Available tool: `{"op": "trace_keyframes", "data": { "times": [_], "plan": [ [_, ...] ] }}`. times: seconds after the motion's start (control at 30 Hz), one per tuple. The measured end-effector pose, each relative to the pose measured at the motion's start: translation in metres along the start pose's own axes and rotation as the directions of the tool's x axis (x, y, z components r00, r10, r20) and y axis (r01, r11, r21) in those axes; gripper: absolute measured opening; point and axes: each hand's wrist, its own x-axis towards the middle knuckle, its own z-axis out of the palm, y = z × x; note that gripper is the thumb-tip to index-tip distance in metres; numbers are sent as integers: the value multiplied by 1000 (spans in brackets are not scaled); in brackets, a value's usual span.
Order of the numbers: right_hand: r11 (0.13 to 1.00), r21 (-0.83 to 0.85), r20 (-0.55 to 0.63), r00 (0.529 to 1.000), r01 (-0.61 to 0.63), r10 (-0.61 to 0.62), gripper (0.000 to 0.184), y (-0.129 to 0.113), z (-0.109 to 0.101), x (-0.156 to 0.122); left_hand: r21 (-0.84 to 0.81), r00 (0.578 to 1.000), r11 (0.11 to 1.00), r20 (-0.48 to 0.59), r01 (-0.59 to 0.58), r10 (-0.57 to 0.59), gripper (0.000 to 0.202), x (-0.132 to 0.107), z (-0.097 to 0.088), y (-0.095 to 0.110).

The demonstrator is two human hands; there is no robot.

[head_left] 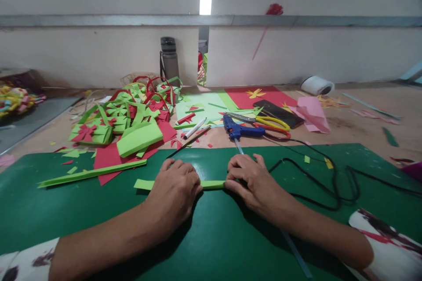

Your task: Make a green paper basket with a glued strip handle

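A light green paper strip (212,184) lies across the green cutting mat (211,237), between both hands. My left hand (180,189) is closed around the strip near its middle, with the left end sticking out past the knuckles. Fingers of my right hand (247,180) pinch the strip's right end against the mat. Just left of them rests a longer folded green paper strip (95,173). A blue glue gun (240,129) lies beyond my right hand, its clear stick pointing toward me.
Behind the mat are a pile of green and red paper baskets (132,114), a pen (195,128), yellow-handled scissors (270,122), a phone (278,113) and red paper (257,96). A black cable (336,184) loops over the right side. A bottle (170,63) stands at the wall.
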Motion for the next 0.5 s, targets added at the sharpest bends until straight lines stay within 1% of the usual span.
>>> {"op": "trace_keyframes", "data": {
  "times": [0.1,0.23,0.33,0.5],
  "plan": [
    [1000,-29,-13,1000,-13,13,20,-2,2,1,-2,999,1000,36,24,-24,23,1,-3,-1],
    [998,-58,-21,999,-29,27,23,-3,5,3,14,992,996,88,90,-91,22,6,-7,-3],
    [996,-80,-26,999,-32,30,24,-3,5,4,38,985,990,107,133,-136,22,10,-9,-5],
    [993,-115,-37,999,-38,33,23,-4,5,5,99,983,987,122,127,-139,23,14,-10,-5]
  ]
}}
